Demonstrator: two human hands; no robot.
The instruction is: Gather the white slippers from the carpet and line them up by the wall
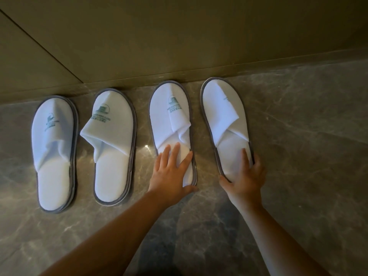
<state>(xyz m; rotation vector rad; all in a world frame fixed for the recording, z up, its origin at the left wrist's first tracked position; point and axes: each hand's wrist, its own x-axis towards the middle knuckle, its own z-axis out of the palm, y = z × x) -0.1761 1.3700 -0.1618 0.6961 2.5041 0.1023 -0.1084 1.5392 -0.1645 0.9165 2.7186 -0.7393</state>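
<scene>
We see four white slippers [111, 148] edged in grey trim, three of them with a dark green printed logo [101, 113] on the upper; they lie on a grey-brown marble floor [298, 156] with pale veining, against an olive-beige wall [179, 36]

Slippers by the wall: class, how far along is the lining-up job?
Done: two slippers lie toes to the wall. In hand: the left hand presses the third slipper, the right hand the fourth slipper. Left: letting go; no others show.
</scene>
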